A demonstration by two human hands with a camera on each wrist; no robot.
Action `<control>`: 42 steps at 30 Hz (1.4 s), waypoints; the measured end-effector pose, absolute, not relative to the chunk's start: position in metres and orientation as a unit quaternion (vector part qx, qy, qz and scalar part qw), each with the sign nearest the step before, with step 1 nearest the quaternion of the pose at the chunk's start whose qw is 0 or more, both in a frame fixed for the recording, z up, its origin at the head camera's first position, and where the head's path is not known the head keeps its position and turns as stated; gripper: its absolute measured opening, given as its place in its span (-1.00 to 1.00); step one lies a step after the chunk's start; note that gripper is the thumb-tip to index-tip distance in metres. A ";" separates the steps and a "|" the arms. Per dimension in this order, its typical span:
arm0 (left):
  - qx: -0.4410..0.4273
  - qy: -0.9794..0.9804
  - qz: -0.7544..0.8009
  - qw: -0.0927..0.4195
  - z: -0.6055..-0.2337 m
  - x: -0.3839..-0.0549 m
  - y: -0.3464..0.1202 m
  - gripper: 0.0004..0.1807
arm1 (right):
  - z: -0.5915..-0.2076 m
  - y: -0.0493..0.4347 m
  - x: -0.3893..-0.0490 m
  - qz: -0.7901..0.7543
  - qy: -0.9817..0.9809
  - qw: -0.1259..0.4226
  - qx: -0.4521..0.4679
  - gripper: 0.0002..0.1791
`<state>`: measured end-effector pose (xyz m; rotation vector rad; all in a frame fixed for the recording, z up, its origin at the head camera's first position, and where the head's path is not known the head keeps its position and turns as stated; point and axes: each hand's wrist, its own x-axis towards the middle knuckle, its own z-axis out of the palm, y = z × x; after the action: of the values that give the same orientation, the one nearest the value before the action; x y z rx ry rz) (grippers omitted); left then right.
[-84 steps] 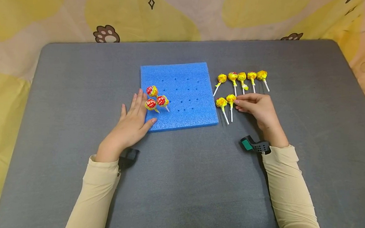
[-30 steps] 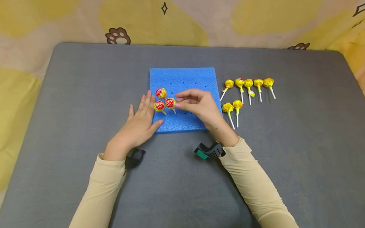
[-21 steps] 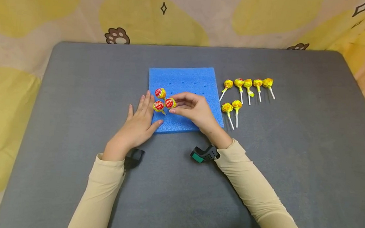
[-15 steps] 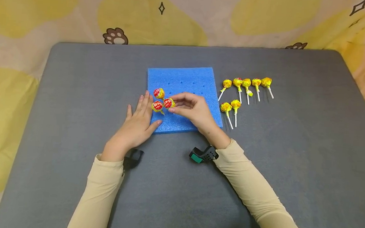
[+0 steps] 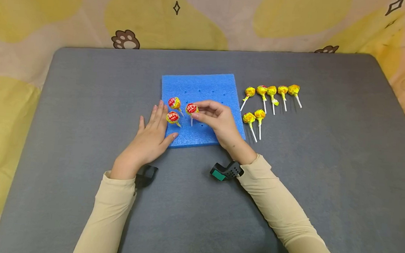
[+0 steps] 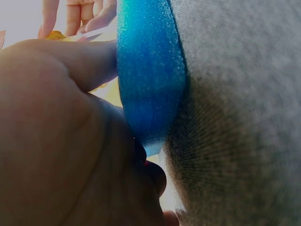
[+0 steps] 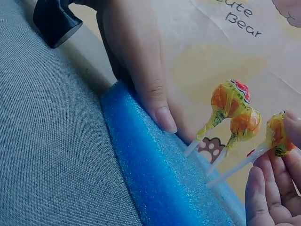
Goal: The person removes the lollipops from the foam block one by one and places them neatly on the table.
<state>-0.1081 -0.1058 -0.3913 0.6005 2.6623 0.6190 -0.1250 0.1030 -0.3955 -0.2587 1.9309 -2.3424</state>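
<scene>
My right hand point(image 5: 214, 119) pinches the wrapped head of a lollipop point(image 5: 191, 109) with a red top and yellow wrapper. Its white stick points down, and in the right wrist view the stick's lower end is right at the foam's top face. Left of it, two more lollipops, a rear one point(image 5: 174, 103) and a front one point(image 5: 173, 117), stand tilted in the blue foam board point(image 5: 187, 139). My left hand point(image 5: 146, 141) lies with straight fingers along the board's left edge, its thumb point(image 7: 157, 101) over the front left corner.
Small holes dot the foam board in rows. To its right, several yellow lollipops lie on the grey table: a back row point(image 5: 271, 91) and a front pair point(image 5: 259, 114). A patterned cloth point(image 5: 196, 20) hangs behind the table.
My right hand has come from the loose lollipops to the board and taken hold of the rightmost standing lollipop. That lollipop has shifted right, away from the other two. My left hand stays.
</scene>
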 end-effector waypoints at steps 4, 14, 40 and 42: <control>0.210 0.938 0.216 0.171 -0.392 -0.109 -0.107 -0.15 | -0.397 0.103 -0.126 -0.783 0.615 0.046 -0.081 -0.70; 0.209 0.937 0.218 0.174 -0.390 -0.109 -0.106 -0.14 | -0.395 0.102 -0.126 -0.803 0.592 0.027 -0.056 -0.73; 0.213 0.935 0.225 0.171 -0.392 -0.109 -0.108 -0.15 | -0.392 0.099 -0.127 -0.858 0.513 -0.012 0.020 -0.74; 0.214 0.935 0.224 0.171 -0.393 -0.110 -0.107 -0.15 | -0.391 0.100 -0.127 -0.863 0.505 -0.009 0.027 -0.73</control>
<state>-0.1099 -0.1071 -0.3926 0.6082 2.6550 0.6367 -0.1273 0.0996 -0.3912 0.0857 1.5957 -2.7248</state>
